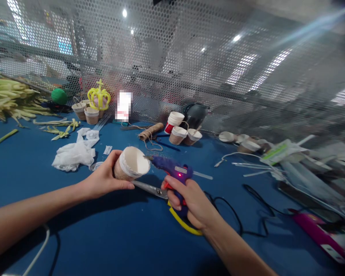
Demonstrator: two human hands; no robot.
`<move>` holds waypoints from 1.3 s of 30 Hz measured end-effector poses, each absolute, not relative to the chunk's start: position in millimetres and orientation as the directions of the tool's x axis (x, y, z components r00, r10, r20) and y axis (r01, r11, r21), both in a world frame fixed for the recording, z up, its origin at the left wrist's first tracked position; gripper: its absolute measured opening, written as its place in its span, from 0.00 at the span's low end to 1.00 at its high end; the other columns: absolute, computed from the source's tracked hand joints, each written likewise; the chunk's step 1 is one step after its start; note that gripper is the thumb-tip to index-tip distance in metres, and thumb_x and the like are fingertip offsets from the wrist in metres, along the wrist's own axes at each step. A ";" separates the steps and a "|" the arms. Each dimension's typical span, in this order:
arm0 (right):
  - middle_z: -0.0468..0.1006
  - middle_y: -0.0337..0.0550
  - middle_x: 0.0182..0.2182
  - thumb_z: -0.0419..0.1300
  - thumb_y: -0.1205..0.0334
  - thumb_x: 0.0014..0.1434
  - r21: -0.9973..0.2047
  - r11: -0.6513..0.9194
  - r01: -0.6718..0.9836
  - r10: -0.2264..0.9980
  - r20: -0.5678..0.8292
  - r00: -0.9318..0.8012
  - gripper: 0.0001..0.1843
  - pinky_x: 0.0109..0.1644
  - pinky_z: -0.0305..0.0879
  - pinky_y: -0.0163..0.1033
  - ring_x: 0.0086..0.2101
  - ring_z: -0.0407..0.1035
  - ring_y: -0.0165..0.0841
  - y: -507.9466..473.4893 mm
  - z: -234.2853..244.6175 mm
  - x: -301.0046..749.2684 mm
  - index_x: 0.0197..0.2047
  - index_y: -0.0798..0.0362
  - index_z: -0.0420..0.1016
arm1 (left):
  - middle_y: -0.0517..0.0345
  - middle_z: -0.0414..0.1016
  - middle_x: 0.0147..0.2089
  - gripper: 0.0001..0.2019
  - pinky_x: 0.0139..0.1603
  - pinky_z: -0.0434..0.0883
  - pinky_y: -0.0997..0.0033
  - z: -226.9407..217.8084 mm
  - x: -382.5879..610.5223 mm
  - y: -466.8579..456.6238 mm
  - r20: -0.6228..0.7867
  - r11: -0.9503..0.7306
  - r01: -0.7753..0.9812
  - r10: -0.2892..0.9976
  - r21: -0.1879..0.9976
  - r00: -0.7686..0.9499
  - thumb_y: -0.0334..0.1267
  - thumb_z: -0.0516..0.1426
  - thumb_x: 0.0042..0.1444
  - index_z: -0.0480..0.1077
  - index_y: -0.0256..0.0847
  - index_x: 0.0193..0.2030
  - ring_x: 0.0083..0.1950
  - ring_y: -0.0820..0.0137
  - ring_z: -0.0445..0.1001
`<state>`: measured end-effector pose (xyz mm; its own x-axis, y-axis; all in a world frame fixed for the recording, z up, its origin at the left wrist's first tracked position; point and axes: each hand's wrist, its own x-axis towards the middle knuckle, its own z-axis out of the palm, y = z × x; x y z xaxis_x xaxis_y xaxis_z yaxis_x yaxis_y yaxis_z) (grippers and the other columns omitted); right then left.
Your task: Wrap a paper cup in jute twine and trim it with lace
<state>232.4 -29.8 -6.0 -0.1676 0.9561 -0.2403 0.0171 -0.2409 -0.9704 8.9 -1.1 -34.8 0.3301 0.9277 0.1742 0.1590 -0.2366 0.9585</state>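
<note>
My left hand (105, 177) grips a small cup (135, 163) from its left side. The cup has a white inside, a white lacy band below the rim and a rough brown wall, and its mouth tilts toward the right. In my right hand (189, 199) is a blue hot glue gun (172, 166) with a lit red light and a clear glue stick jutting from its back. The gun's nozzle is at the cup's rim; I cannot tell if they touch. Scissors (153, 189) with yellow handles lie beneath, partly hidden by my right hand.
White lace (71, 155) lies left of the cup. Behind are a twine roll (151, 131), several wrapped cups (178, 135) and a yellow crown-shaped piece (99, 96). Pale husks (11, 97) are heaped far left. Glue sticks (251, 165), a black cord (235, 214) and a magenta power strip (316, 234) lie right.
</note>
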 end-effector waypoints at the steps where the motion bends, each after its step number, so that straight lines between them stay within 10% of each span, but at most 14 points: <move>1: 0.60 0.31 0.08 0.58 0.51 0.51 -0.976 -0.197 0.091 0.968 -0.209 -0.139 0.16 0.18 0.49 0.30 0.12 0.52 0.22 -30.0 -5.9 232.9 0.24 0.57 0.70 | 0.51 0.64 0.49 0.33 0.53 0.64 0.60 -34.6 9.2 -1.3 0.173 -0.236 0.161 0.929 0.958 0.328 0.41 0.64 0.38 0.52 0.41 0.50 0.52 0.60 0.65; 10: 0.68 0.38 0.11 0.55 0.53 0.53 -0.791 -0.033 0.611 0.997 -0.067 -0.032 0.20 0.23 0.62 0.34 0.15 0.64 0.28 -31.1 2.0 233.4 0.15 0.54 0.67 | 0.53 0.62 0.44 0.29 0.47 0.66 0.60 -32.0 10.1 0.0 0.133 -0.218 0.263 0.943 0.940 0.305 0.42 0.63 0.39 0.52 0.40 0.45 0.46 0.63 0.66; 27: 0.67 0.38 0.10 0.57 0.54 0.52 -0.770 -0.039 0.637 0.990 -0.116 -0.080 0.22 0.23 0.63 0.33 0.14 0.63 0.26 -28.6 15.9 243.9 0.11 0.54 0.64 | 0.54 0.64 0.45 0.30 0.46 0.68 0.62 -33.8 8.9 -0.3 0.150 -0.271 0.284 0.911 0.920 0.383 0.42 0.63 0.39 0.53 0.40 0.47 0.45 0.64 0.67; 39: 0.59 0.30 0.09 0.59 0.54 0.52 -0.962 -0.260 -0.078 0.946 -0.238 -0.223 0.14 0.15 0.44 0.25 0.12 0.49 0.18 -24.5 1.4 245.8 0.24 0.58 0.70 | 0.48 0.61 0.57 0.32 0.57 0.61 0.60 -34.4 3.6 -3.2 0.188 -0.290 0.206 0.894 0.934 0.408 0.43 0.59 0.48 0.51 0.41 0.58 0.56 0.59 0.62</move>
